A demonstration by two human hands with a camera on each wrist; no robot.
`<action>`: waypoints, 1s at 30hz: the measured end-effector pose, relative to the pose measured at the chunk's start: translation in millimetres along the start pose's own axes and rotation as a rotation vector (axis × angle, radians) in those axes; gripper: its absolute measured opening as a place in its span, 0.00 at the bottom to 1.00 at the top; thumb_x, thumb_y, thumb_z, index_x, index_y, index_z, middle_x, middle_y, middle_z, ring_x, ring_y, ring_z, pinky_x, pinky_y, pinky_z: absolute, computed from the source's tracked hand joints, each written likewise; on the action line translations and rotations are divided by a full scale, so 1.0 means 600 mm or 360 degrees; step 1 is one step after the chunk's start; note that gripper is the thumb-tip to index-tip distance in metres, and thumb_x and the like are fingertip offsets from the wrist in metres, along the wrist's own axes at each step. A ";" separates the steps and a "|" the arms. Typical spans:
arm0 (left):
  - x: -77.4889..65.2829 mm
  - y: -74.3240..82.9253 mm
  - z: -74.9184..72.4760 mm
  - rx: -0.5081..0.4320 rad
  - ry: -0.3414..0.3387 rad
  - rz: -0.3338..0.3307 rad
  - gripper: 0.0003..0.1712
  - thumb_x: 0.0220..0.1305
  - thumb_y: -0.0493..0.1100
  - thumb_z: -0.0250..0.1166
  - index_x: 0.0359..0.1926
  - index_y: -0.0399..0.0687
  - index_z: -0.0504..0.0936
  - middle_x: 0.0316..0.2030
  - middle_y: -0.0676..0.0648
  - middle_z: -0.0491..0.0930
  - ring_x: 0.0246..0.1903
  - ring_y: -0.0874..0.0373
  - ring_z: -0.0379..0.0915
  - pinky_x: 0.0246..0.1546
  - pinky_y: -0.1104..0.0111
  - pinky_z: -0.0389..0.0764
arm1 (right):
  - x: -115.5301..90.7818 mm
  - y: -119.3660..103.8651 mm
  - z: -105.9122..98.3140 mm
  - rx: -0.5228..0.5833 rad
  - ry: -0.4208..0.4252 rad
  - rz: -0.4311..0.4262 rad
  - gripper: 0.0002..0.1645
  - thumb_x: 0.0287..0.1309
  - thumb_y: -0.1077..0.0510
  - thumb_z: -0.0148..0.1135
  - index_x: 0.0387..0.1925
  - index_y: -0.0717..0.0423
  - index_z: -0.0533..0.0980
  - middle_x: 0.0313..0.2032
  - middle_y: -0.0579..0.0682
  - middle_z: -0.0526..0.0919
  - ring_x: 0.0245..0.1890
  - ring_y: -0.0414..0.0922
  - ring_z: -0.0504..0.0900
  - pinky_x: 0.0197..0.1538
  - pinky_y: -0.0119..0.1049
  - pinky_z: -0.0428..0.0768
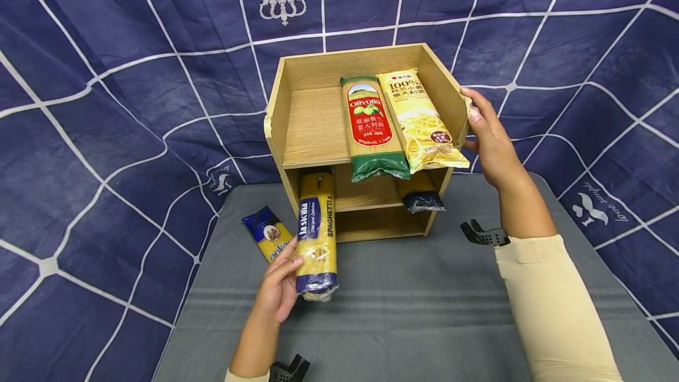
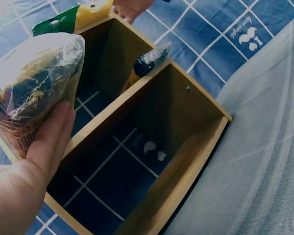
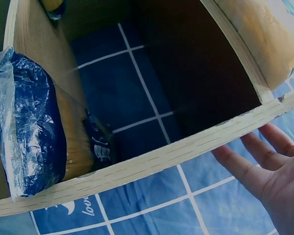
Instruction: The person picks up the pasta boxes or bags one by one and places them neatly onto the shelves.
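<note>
My left hand (image 1: 281, 282) holds a yellow and blue pack of spaghetti (image 1: 317, 234) by its near left side, thumb at its edge. The pack's far end reaches into the middle level of the wooden shelf (image 1: 313, 117); its near end sticks out in front. In the left wrist view the fingers (image 2: 54, 132) lie along the clear wrapper. At the shelf's right side, my right hand (image 1: 493, 146) touches the side panel near its upper front edge. The right wrist view shows extended fingers (image 3: 245, 169) against the panel's outer face; the thumb is hidden there.
A green and red spaghetti pack (image 1: 371, 125) and a cream noodle pack (image 1: 419, 117) lie on the top level, ends overhanging. Another dark-ended pack (image 1: 421, 193) protrudes at middle right. A blue and yellow pack (image 1: 267, 231) lies on the grey cloth left of the shelf.
</note>
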State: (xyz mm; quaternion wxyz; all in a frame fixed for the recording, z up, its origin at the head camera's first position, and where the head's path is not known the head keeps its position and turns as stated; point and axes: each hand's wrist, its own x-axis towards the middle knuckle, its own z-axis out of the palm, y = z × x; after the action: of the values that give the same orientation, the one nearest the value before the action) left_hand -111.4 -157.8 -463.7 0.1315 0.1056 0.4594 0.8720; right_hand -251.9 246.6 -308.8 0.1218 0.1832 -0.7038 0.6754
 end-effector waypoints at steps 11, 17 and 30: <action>0.022 0.005 0.007 -0.0094 0.0078 -0.0068 0.39 0.73 0.32 0.39 0.80 0.39 0.36 0.60 0.54 0.78 0.54 0.62 0.79 0.54 0.69 0.80 | -0.004 -0.002 0.000 -0.0011 0.0012 0.0014 0.28 0.78 0.47 0.43 0.75 0.36 0.62 0.67 0.46 0.63 0.62 0.49 0.69 0.51 0.34 0.76; 0.030 0.003 0.014 -0.0135 0.0133 -0.0054 0.35 0.73 0.33 0.38 0.78 0.41 0.44 0.57 0.54 0.79 0.52 0.62 0.79 0.52 0.70 0.80 | -0.004 -0.003 0.000 -0.0023 0.0020 0.0018 0.28 0.78 0.46 0.43 0.74 0.35 0.62 0.67 0.46 0.63 0.62 0.49 0.69 0.53 0.37 0.75; 0.039 -0.004 0.021 -0.0042 0.0239 -0.0056 0.36 0.72 0.32 0.41 0.79 0.40 0.47 0.57 0.53 0.78 0.53 0.61 0.77 0.54 0.69 0.78 | -0.002 -0.001 0.002 -0.0012 0.0014 0.0000 0.27 0.78 0.46 0.43 0.74 0.36 0.62 0.67 0.45 0.64 0.60 0.47 0.70 0.50 0.33 0.75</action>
State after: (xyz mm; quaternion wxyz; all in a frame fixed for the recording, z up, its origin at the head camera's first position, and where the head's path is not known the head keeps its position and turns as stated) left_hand -129.2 -138.9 -457.4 0.1134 0.0300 0.4582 0.8811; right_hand -250.4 245.4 -308.6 0.1257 0.1798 -0.7059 0.6735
